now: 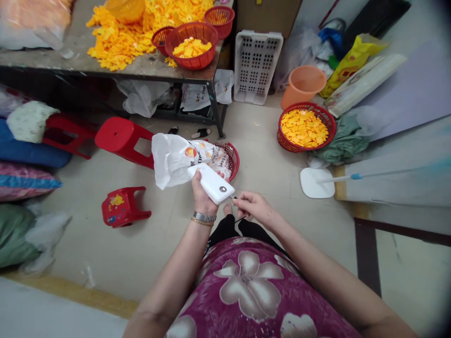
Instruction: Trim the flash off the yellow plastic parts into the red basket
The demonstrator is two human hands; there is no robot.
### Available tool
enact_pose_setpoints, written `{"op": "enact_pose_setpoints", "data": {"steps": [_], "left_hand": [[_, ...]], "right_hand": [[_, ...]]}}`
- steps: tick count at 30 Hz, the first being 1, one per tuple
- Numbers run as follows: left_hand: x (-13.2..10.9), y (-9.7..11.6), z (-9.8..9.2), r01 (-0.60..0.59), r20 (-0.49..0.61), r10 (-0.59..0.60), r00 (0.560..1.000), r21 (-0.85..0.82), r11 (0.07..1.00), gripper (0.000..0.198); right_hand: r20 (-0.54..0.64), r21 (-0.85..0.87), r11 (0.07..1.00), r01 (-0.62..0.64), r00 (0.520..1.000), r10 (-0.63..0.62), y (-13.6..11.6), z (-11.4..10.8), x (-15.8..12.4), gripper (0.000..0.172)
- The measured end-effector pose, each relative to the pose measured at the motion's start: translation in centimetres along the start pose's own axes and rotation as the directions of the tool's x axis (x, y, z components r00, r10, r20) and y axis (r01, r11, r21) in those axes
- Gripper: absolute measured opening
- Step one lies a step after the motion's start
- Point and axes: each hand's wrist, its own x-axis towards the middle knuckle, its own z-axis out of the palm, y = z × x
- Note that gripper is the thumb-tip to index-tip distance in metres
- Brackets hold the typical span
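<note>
My left hand (204, 193) is wrapped round a white power bank (211, 182), a slab with rounded edges and a small dark oval window near its lower end. At that end my right hand (254, 206) pinches the plug of a dark cable (234, 198). The plug meets the power bank's edge; how far in it sits I cannot tell. Part of the cable shows below my right fingers. Just beyond the power bank is a white printed plastic bag (172, 157), lying over a red basket (232, 162) on the floor.
A workbench (81, 58) at the back bears heaped orange-yellow pieces (120, 44) and red baskets (192, 58). Red stools (120, 136) stand on the left. To the right are a full red basket (306, 129), an orange bucket (305, 82) and a white flat mop (317, 183).
</note>
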Motion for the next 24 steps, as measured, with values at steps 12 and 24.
{"op": "enact_pose_setpoints", "data": {"steps": [12,24], "left_hand": [[-0.6,-0.4,0.4,-0.008,0.199,-0.006,0.98,0.066,0.998,0.039],[1.0,-0.4,1.9,0.017,0.056,-0.021,0.998,0.059,0.998,0.036]], "right_hand": [[-0.036,0.262,0.965,0.028,0.999,-0.019,2.3,0.7,-0.2,0.028],[-0.043,0.246,0.969,0.012,0.999,-0.002,-0.1,0.1,0.1,0.033]]}}
